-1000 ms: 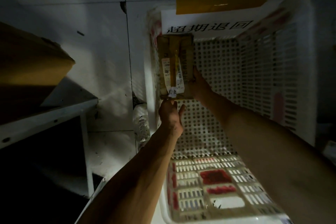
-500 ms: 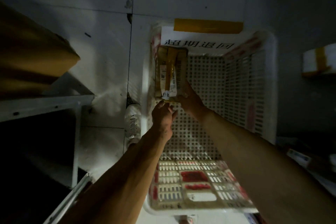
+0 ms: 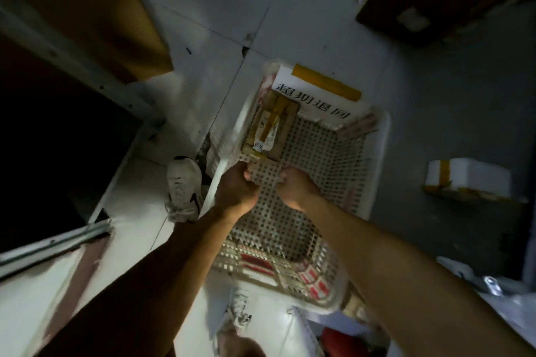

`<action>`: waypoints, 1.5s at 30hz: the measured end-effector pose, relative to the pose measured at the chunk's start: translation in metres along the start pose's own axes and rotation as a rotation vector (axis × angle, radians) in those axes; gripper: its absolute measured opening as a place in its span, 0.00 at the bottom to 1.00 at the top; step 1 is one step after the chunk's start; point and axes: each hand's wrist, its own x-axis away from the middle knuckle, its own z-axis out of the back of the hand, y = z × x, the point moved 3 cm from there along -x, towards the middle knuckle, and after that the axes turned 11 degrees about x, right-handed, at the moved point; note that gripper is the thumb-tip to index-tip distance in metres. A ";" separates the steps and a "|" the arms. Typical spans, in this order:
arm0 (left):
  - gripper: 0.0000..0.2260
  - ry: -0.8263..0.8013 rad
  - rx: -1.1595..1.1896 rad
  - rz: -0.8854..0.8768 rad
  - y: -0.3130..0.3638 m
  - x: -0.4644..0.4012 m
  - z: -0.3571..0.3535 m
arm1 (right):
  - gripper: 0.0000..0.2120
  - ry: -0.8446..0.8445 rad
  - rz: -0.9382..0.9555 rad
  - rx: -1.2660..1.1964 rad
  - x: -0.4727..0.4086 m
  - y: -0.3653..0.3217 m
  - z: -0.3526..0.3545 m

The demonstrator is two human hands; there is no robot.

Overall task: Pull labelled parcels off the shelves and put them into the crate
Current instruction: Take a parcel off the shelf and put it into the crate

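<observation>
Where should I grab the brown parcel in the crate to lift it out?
Grip the brown parcel by its near short end, coming from above. It lies flat in the far left corner of the white crate, tight against the walls, so probably only the near end and right side are free for fingers.

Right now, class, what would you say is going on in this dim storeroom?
A person is bending over a white perforated crate on the floor. One brown taped parcel with a label lies in its far corner, below a paper sign. Neither the left hand nor the right hand touches it; both are low inside the crate. Blur hides the fingers.
</observation>
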 end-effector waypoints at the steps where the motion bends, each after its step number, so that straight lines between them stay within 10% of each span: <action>1: 0.17 -0.014 -0.044 -0.026 -0.004 0.011 0.006 | 0.21 0.006 0.034 0.112 0.012 -0.004 0.000; 19: 0.24 0.203 -0.570 0.056 -0.123 0.166 0.136 | 0.17 0.107 0.562 0.993 0.110 -0.141 -0.117; 45: 0.22 0.592 -0.122 0.513 -0.400 0.449 0.216 | 0.16 0.136 1.239 1.782 0.327 -0.293 -0.439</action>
